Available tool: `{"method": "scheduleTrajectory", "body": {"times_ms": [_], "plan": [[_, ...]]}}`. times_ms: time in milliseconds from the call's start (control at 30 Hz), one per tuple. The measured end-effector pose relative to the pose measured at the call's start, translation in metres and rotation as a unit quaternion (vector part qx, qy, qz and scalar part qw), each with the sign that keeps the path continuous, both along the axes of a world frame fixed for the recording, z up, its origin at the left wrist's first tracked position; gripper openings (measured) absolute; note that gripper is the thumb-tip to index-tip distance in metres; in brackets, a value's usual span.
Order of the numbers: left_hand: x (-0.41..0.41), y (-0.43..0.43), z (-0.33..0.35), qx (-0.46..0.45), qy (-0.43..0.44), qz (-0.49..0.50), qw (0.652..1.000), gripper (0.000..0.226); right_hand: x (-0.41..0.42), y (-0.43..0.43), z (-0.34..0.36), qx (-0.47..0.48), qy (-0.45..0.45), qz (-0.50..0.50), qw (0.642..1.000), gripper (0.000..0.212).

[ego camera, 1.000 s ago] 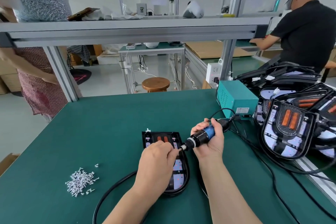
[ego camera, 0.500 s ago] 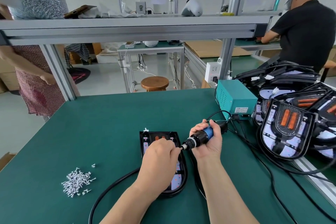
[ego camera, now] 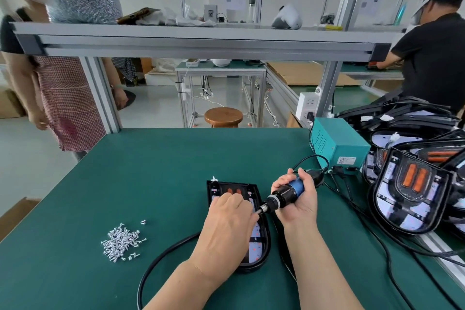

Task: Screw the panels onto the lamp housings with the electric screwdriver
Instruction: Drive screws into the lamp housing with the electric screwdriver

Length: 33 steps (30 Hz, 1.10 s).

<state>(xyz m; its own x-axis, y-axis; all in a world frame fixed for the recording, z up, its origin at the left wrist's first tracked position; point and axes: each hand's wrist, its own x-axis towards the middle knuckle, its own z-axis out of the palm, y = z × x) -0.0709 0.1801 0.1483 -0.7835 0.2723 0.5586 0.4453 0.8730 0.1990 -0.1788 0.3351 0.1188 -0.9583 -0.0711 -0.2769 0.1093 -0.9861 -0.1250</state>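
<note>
A black lamp housing [ego camera: 261, 246] with its panel lies flat on the green table [ego camera: 163, 171], its orange strips at the far end. My left hand [ego camera: 226, 229] rests on top of it, fingers closed at the tip of the electric screwdriver [ego camera: 284, 196]; whether they pinch a screw is hidden. My right hand [ego camera: 299, 199] grips the screwdriver's blue-and-black body, tilted with the bit pointing down-left onto the housing. A pile of silver screws [ego camera: 120, 241] lies to the left.
A teal power box [ego camera: 337, 143] stands at the right, its black cables [ego camera: 377, 241] trailing across the table. Several stacked lamp housings [ego camera: 412, 194] lean at the right edge. A black cord [ego camera: 161, 259] loops near my left forearm. Two people stand beyond the frame.
Both hands stay at the same spot on the housing with the screwdriver bit against it. The camera view has shifted slightly; the person at the left has moved.
</note>
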Motion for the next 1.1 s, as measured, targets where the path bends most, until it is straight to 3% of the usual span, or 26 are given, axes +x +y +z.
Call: {"method": "scheduleTrajectory", "body": {"times_ms": [100,300,467,567,733,867,1100], "plan": [[0.002,-0.006,0.004,0.044,-0.037,-0.007,0.998,0.030,0.004,-0.004,0.016,0.015,0.015,-0.013,1.000,0.015],[0.008,-0.025,0.022,0.245,-0.133,0.020,0.960,0.027,0.015,-0.024,0.036,-0.024,0.042,-0.050,0.998,0.016],[0.015,-0.022,0.026,0.221,-0.146,0.039,0.963,0.029,0.025,-0.037,0.014,-0.119,0.051,-0.063,0.990,0.022],[0.016,-0.017,0.020,0.189,-0.153,0.027,0.970,0.027,0.021,-0.031,0.009,-0.126,0.054,-0.053,0.989,0.023],[0.016,-0.006,0.013,0.108,-0.144,0.003,0.984,0.025,0.012,-0.009,0.027,0.038,0.063,-0.003,0.997,0.018],[0.009,0.005,0.016,0.112,-0.138,0.002,0.984,0.024,0.004,0.003,0.062,0.166,0.102,0.011,0.981,0.023],[0.005,0.004,0.018,0.142,-0.099,0.026,0.985,0.024,-0.003,-0.008,0.087,0.233,0.141,0.024,0.962,0.022]]}}
